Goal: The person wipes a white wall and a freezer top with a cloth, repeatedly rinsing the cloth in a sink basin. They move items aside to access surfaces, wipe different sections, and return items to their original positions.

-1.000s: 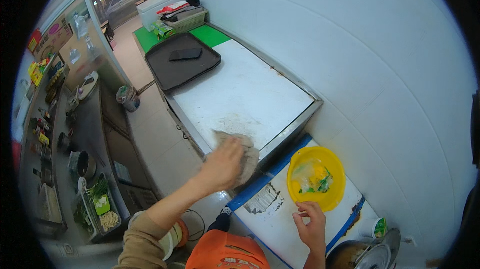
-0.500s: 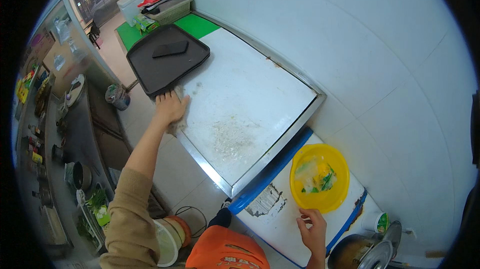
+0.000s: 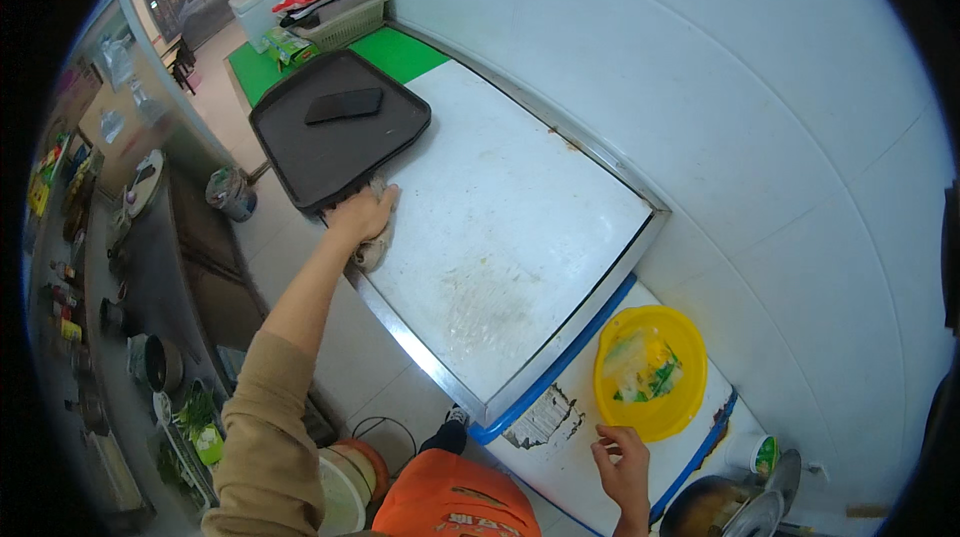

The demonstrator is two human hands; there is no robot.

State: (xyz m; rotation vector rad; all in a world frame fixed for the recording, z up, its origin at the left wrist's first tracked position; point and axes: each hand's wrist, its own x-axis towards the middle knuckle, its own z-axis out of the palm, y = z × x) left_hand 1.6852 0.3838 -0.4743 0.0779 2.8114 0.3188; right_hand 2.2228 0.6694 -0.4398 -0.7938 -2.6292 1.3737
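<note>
The left hand (image 3: 362, 215) presses a crumpled cloth (image 3: 374, 249) on the white surface (image 3: 500, 227) at ten o'clock, touching the black tray (image 3: 340, 137), while the right hand (image 3: 622, 465) rests loosely curled by the yellow bowl (image 3: 650, 372); flat, overlapping strokes would probably wipe best.

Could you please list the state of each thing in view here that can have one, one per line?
Left hand: pressed on a crumpled pale cloth, at the white worktop's near edge.
Right hand: empty, fingers curled, resting on the lower white counter.
Round yellow plastic bowl: upright, holding green and pale food.
Dark rectangular tray: flat, a black flat object lying in it.
White worktop: smeared in the middle.
</note>
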